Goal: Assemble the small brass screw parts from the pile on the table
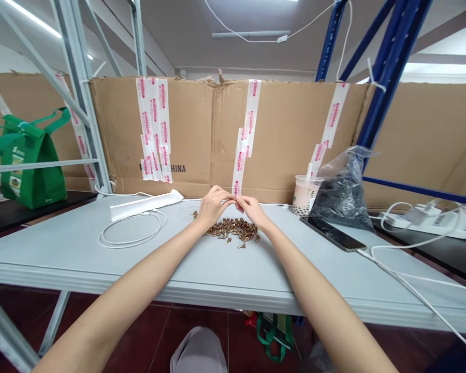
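Both my arms reach forward over a light grey table [81, 254]. My left hand [212, 205] and my right hand [252, 208] meet fingertip to fingertip just above a pile of several small brass-coloured screws [235, 229]. The fingers of both hands are pinched together around something tiny between them, too small to name. A scatter of tiny pale bits [180, 209] lies on the table just left of my left hand.
A coiled white cable [132, 233] and a white strip [145, 204] lie left. A lidded drink cup [306, 194], a dark plastic bag [344, 194] and a phone [333, 233] with a white cable sit right. A taped cardboard wall [202, 134] backs the table. A green bag [29, 160] stands far left.
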The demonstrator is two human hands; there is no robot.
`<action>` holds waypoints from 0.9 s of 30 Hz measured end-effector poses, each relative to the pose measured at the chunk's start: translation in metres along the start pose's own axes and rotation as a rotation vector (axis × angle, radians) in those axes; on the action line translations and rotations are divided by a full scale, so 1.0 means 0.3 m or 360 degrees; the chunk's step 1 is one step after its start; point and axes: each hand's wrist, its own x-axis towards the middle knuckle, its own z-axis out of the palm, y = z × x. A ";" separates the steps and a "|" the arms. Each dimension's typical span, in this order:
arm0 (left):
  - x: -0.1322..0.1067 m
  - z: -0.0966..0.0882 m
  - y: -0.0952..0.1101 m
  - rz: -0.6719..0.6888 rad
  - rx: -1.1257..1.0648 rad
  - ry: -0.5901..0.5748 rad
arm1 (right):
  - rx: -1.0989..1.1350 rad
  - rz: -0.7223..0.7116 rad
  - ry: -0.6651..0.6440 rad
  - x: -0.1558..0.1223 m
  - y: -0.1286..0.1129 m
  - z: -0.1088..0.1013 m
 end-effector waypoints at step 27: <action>-0.004 0.015 -0.006 -0.0096 -0.0038 -0.0218 | 0.0215 0.0132 -0.0178 -0.015 0.018 -0.017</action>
